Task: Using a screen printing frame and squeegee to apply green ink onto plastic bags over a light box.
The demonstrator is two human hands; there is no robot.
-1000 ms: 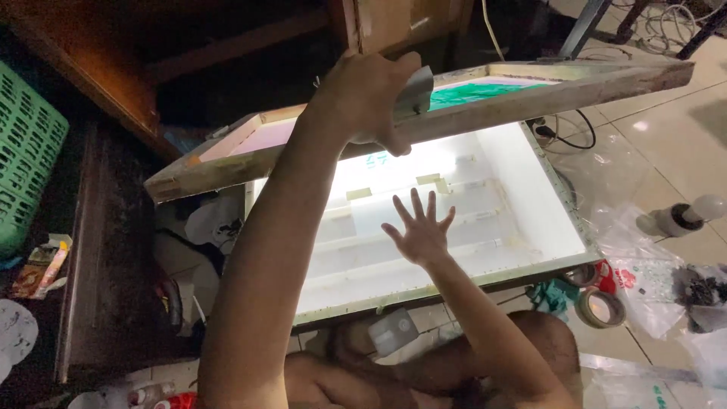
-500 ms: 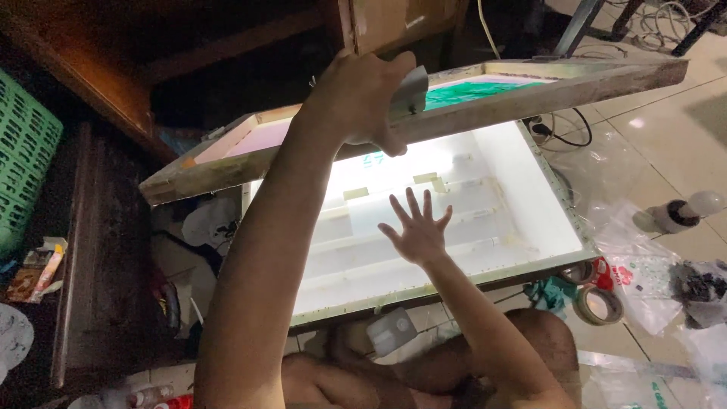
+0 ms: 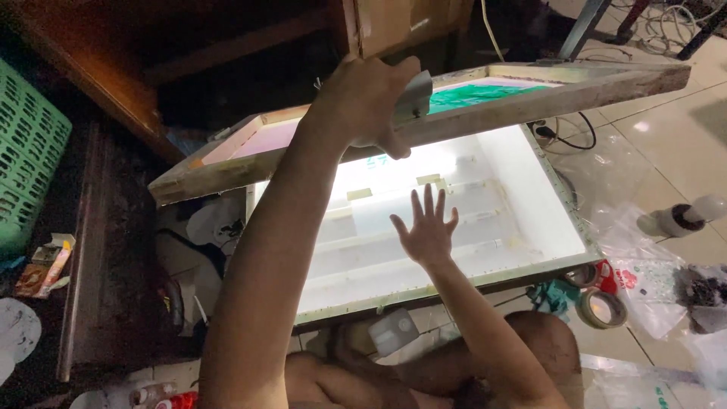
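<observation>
Two hands working over a glowing light box (image 3: 530,220): left hand (image 3: 371,102) clamping the near wooden rail of a screen-printing frame (image 3: 575,87), fingers closed around it, tilting the frame up and clear, seemingly to expose the lit glass underneath. Right hand (image 3: 428,227) spreading wide open, fingers splayed, gripping nothing, hovering over or pressing a pale sheet (image 3: 379,220) on the glass; contact impossible to judge. Lying beyond the right hand, on the floor: tape rolls (image 3: 598,307), well apart.
</observation>
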